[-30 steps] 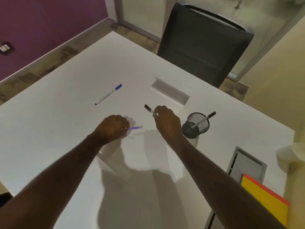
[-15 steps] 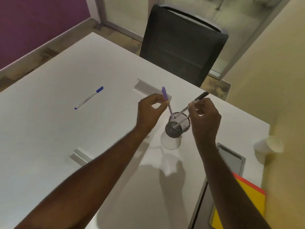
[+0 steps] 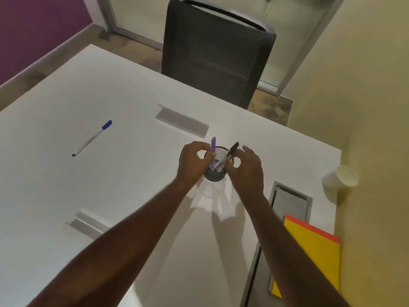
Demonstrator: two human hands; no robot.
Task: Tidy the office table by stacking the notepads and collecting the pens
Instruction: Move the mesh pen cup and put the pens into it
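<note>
Both pens have dropped further into the mesh pen holder (image 3: 215, 168) than half a second ago, when their tips were only entering its mouth; a second ago they were being lifted off the worktop (image 3: 66, 196). By my reading the two pens are as good as collected, and only letting go remains.

Nearest, at the worktop's near right corner, the yellow notepad (image 3: 314, 251) lies on an orange-edged one, already stacked and square to the right edge. Both forearms reach up from the near edge and converge on the holder, which stands on the right half of the worktop, between its near and far edges.

The left hand (image 3: 191, 163) is curled at the holder's left rim, its grip narrow on the purple pen (image 3: 213, 145), thumb and forefinger pinching the barrel just below the cap; the pen stands almost upright, lower end inside the holder. The right hand (image 3: 247, 168) arches over the right rim, fingers spread and loose around the black pen (image 3: 232, 150), which leans right with its cap up. Whether that grip is closed on the barrel or has released it, I cannot tell.

Farther off, toward the left edge, the blue pen (image 3: 93, 138) lies alone and flat, well apart from the holder. It looks like the last one to fetch.
</note>
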